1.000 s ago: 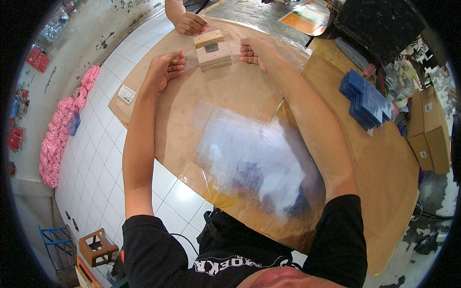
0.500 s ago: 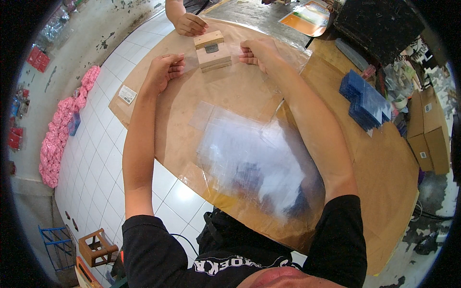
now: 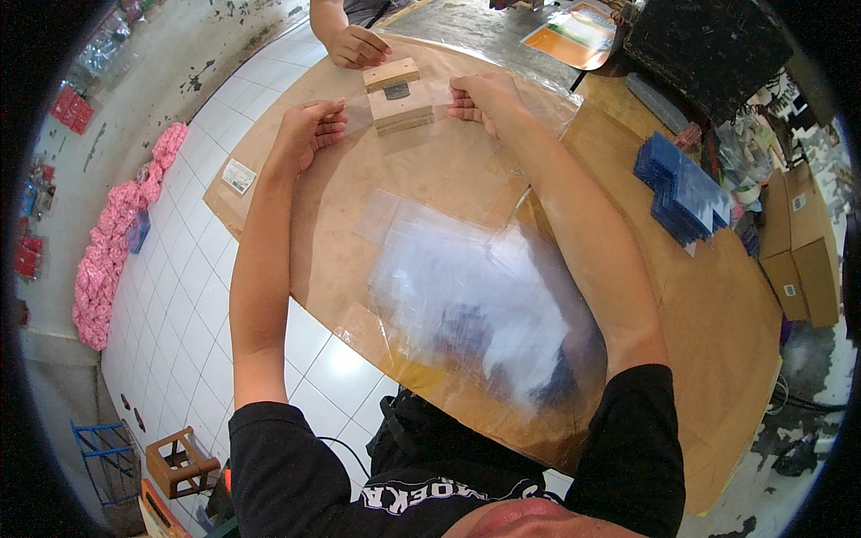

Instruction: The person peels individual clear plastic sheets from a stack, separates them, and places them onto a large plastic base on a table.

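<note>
In the head view, little differs from half a second ago: both hands stay at the far end of the brown paper-covered table (image 3: 448, 179), flanking the small pale wooden block (image 3: 400, 95), and the block sits where it sat. Another person's hand (image 3: 357, 45) remains just beyond it, fist closed, resting on the paper.

The left hand (image 3: 308, 133) is curled, fingers bent inward, just left of the block; the right hand (image 3: 484, 95) is likewise curled on the block's right side. A thin clear plastic sheet (image 3: 439, 90) stretches between them across the block; whether the fingers actually pinch it I cannot tell.

At the right edge, brown cardboard boxes (image 3: 803, 251) stand closed, contents hidden. Near them lies a stack of dark blue flat pieces (image 3: 682, 190).

The wooden block is rectangular, light tan, stacked in two layers with a small grey plate on top. Nearer the person, a loose pile of clear plastic sheets (image 3: 484, 305) glares white.
</note>
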`<state>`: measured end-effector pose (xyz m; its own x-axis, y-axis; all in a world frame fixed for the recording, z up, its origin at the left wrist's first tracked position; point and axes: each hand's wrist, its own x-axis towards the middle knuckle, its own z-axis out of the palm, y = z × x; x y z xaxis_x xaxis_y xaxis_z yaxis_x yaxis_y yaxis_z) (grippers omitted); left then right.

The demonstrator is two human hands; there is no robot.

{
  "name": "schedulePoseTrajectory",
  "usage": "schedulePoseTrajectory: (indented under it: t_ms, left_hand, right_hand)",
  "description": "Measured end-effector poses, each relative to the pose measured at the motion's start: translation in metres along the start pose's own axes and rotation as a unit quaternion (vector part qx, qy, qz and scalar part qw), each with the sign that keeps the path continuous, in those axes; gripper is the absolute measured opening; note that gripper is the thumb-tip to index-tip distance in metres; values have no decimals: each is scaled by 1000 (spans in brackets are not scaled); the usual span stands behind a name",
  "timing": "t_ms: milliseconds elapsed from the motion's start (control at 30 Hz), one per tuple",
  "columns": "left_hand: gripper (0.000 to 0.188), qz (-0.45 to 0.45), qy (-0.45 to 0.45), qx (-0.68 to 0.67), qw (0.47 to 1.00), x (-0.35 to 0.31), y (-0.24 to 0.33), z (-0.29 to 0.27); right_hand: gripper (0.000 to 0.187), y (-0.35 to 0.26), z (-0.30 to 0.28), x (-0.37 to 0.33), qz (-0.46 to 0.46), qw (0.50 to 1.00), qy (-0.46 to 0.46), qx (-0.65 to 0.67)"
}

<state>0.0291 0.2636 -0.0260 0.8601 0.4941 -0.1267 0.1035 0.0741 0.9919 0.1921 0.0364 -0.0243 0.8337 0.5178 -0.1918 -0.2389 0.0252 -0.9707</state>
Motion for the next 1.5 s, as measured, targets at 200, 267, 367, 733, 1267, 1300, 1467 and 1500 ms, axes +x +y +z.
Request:
schedulePoseTrajectory:
  t_ms: [200,267,367,733,1267,1300,1467,1500]
  left_hand:
    - [21,7,1,-1,1000,-1,-1,0]
    - [22,6,1,-2,1000,-1,0,-1]
    - [22,4,1,-4,1000,0,0,-1]
    - [23,8,2,-6,1000,2,-3,-2]
    - [22,3,-1,-7,1000,1,0,0]
    - [22,3,-1,-6,1000,2,-1,-1]
    - [24,3,6,-14,1000,4,-2,-3]
    - [25,3,15,-17,1000,3,-2,-2]
  right_hand:
    - [11,0,1,-2,-5,1000,13,6]
    - [12,0,2,-3,-6,1000,12,7]
    - [12,0,2,-3,-10,1000,11,7]
    - [12,0,1,-3,-8,1000,4,19]
    - [12,2,-2,3,-13,1000,0,24]
    - [13,2,0,1,-12,1000,0,19]
    - [13,0,0,-2,-5,1000,3,24]
    - [13,0,0,-2,-4,1000,2,24]
